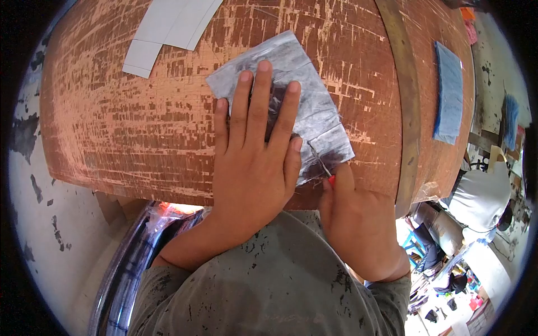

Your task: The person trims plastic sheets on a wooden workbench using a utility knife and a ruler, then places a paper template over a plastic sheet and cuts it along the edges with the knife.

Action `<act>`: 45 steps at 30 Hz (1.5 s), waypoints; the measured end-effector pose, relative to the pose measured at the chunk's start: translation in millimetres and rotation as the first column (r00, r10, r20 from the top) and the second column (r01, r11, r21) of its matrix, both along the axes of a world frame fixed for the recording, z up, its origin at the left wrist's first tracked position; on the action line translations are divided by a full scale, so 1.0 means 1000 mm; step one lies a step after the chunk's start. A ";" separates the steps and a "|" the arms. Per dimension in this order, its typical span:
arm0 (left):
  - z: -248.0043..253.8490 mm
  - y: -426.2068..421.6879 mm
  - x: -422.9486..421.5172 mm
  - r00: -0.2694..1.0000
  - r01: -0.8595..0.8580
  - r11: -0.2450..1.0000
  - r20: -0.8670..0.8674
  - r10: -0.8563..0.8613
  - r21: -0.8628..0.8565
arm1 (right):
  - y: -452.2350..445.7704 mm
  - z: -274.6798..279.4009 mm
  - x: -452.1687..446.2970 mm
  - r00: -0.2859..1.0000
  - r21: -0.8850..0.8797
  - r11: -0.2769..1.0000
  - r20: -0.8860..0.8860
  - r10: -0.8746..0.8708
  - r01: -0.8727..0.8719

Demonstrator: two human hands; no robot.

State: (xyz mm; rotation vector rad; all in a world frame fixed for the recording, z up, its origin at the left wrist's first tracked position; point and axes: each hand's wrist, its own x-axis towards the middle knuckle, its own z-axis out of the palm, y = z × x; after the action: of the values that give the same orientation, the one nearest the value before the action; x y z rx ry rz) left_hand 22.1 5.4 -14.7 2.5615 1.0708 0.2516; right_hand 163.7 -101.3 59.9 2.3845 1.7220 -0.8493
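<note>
Left hand [252, 157] flat, fingers spread, on gray sheet [314, 101] lying on scratched bench [145, 123]. Right hand [358, 218] closed round red handle of thin metal tool [320, 159], tip touching sheet's lower right part.

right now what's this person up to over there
The left hand is spread flat on a silvery sheet, holding it against the scratched board. The right hand grips a thin-bladed tool by its red handle, tip on the sheet near its lower corner.
</note>
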 end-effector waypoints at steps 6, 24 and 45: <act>-0.001 -0.002 0.004 0.999 -0.036 0.999 0.014 0.036 0.007 | 0.004 0.003 0.005 0.997 0.017 1.000 -0.073 0.003 -0.002; -0.003 -0.004 0.003 0.999 -0.032 0.997 0.013 0.031 0.065 | -0.040 -0.007 -0.003 1.000 -0.012 1.000 -0.010 -0.017 0.016; 0.001 -0.002 0.000 0.999 0.007 0.998 0.031 -0.009 0.059 | -0.025 -0.008 -0.004 0.992 0.179 0.979 -0.088 -0.085 0.100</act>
State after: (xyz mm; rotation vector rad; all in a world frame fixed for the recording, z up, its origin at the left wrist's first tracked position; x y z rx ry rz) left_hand 22.2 3.5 -13.3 2.6040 1.0568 0.3251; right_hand 159.9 -126.2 51.9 2.6013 1.8042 -0.8430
